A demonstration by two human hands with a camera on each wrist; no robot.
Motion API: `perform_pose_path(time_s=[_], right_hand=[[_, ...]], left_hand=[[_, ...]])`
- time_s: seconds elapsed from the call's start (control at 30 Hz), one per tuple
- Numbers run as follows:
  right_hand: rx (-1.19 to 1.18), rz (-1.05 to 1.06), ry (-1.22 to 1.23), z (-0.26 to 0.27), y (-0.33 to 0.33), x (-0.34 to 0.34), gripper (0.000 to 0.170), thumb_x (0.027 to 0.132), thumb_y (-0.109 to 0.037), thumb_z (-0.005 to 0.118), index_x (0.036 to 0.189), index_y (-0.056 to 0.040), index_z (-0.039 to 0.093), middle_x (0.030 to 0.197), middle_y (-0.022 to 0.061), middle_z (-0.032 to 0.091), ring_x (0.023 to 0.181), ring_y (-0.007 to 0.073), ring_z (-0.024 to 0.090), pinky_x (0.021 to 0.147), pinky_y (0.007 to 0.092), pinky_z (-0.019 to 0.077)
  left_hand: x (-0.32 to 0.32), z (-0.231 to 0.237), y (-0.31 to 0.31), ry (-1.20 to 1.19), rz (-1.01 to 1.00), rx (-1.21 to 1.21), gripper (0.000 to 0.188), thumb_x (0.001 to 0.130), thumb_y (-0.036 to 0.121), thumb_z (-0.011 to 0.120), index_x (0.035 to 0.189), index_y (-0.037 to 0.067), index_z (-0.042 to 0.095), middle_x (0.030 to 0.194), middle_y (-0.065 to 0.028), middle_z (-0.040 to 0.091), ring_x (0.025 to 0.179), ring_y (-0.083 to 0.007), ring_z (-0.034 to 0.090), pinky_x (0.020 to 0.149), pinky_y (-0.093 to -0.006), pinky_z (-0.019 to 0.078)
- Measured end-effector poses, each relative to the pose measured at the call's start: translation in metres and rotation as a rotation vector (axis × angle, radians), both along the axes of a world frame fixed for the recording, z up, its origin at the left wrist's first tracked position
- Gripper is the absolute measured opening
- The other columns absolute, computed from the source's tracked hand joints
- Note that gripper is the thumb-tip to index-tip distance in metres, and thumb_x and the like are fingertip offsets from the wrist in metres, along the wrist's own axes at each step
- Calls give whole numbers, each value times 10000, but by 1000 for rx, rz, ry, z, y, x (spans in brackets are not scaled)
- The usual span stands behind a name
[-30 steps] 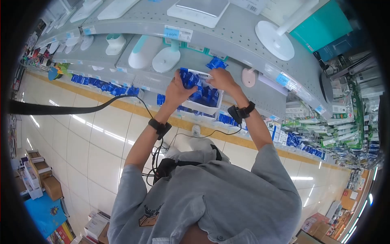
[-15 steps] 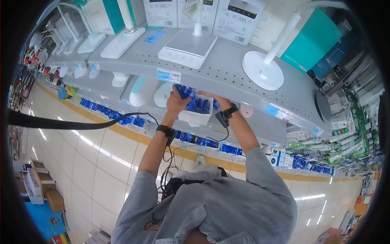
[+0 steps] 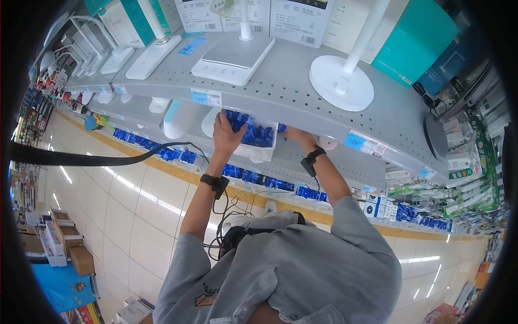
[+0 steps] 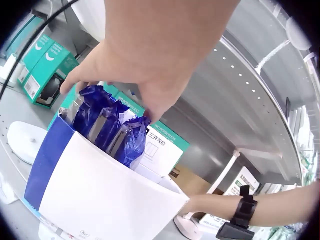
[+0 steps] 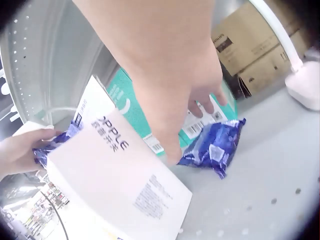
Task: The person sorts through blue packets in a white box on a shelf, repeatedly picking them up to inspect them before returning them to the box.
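A white box (image 3: 258, 153) of blue packets (image 3: 260, 136) is on the lower shelf. My left hand (image 3: 225, 135) is at its left end; in the left wrist view that hand (image 4: 145, 65) curls thumb and fingers round upright blue packets (image 4: 107, 127) at the box's (image 4: 105, 190) open top. My right hand (image 3: 298, 136) is just right of the box. In the right wrist view, that hand (image 5: 175, 105) reaches down with fingers apart, its thumb tip at the edge of a loose blue packet (image 5: 215, 147) lying on the shelf beside the box (image 5: 120, 175).
The upper shelf's edge (image 3: 280, 110) overhangs both hands, with lamp bases (image 3: 341, 86) on it. Green boxes (image 5: 125, 100) stand behind the white box, and brown cartons (image 5: 255, 45) farther back. A pink lamp base (image 5: 305, 85) is at the right. More blue packets line a lower shelf.
My right hand has left the box's open top and moved to the shelf at its right side. My left hand stays at the left end. The head view has shifted, showing more upper shelf.
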State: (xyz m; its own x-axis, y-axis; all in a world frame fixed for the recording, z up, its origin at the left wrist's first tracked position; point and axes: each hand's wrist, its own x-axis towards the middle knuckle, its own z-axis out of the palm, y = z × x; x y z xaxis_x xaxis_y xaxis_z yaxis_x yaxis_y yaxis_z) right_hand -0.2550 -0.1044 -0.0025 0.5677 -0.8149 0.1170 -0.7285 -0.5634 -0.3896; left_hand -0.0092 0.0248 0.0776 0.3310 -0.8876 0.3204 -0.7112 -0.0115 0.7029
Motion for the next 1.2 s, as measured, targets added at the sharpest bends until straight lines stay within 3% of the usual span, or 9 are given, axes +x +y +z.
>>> perform_pose_path(time_s=[0.17,0.47,0.63,0.73,0.8,0.9,1.0,1.13,1.2], right_hand=[[140,-77,-2,-45,-3,4,910,628,-362,852,1391,-101,430,1424,180,431,1328,362,382,1096,426,323],[121,-147,218,-33,3,9,870,655,-335,813,1399,-103,426,1430,170,428,1348,355,364,1103,417,326],[97,-156,429,-15,20,-14,879,647,-297,790,1401,-45,415,1437,222,406,1314,392,400,1082,440,355],[218,19,79,6,27,-44,853,718,-258,733,1425,17,343,1435,264,384,1267,420,450,1074,464,377],[980,-339,-582,21,45,-55,732,798,-217,655,1400,54,339,1386,273,422,1215,426,497,1045,520,413],[1545,-488,-1104,-19,57,-83,593,863,-175,583,1368,49,368,1337,253,469,1215,401,507,1031,565,423],[1643,-343,-1437,-40,70,-100,496,880,-134,569,1320,41,422,1289,247,506,1190,409,524,1027,607,413],[1414,-65,-1536,46,105,-86,489,882,-77,569,1334,21,411,1278,219,519,1181,381,535,1057,598,389],[1286,-40,-1536,73,116,-76,471,890,-61,602,1323,13,432,1250,188,556,1126,339,583,886,548,545]], left_hand=[[-7,8,21,-163,37,-115,766,776,211,730,1366,-70,333,1342,-376,370,1246,-509,378,1045,-538,339],[-36,50,64,-37,-62,-265,604,811,78,664,1342,-1,387,1388,-273,387,1319,-434,363,1066,-483,335],[-29,67,62,109,-16,-276,456,812,7,600,1247,-8,467,1300,-189,480,1117,-320,540,938,-403,447],[-36,62,65,268,-135,-322,419,822,-5,590,1228,-1,486,1247,-154,528,1020,-256,593,872,-363,478],[-42,53,62,256,-164,-354,392,830,-12,583,1213,-1,499,1201,-141,555,953,-228,617,839,-338,486],[-51,46,60,296,-253,-271,353,876,1,558,1223,2,496,1228,-136,557,939,-207,634,832,-323,504],[-55,48,55,282,-397,-136,350,843,3,589,1185,-4,517,1177,-156,579,941,-220,632,835,-341,500],[-76,55,48,316,-491,-88,501,828,44,654,1279,0,439,1220,-178,563,974,-248,634,878,-367,497],[-86,53,48,362,-491,-65,663,823,110,711,1360,-11,341,1254,-198,533,992,-253,630,873,-365,509]])
